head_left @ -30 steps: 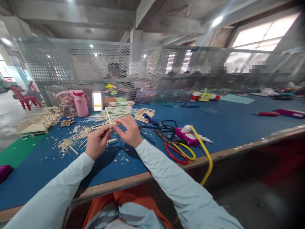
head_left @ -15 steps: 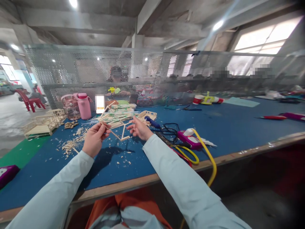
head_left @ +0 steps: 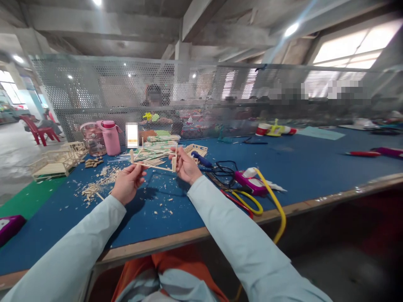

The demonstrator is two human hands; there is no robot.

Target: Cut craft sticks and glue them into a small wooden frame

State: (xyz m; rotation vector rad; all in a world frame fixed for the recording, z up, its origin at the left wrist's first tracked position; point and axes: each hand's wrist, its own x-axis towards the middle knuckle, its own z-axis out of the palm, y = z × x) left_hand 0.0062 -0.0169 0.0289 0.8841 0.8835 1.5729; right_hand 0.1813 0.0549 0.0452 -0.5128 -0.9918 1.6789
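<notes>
Table edge (head_left: 157, 243) well behind, left hand (head_left: 127, 183) and right hand (head_left: 187, 166) pinch a stick frame (head_left: 160, 168).

text: none readable | labels, brands: none | numbers, signs: none

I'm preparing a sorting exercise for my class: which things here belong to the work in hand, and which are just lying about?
Probably in the work: stick frame (pinched by left hand and right hand), loose sticks, scissors, blue-handled tool.

Probably just lying about: pink bottle, peanut-like pods, clear jug.
</notes>
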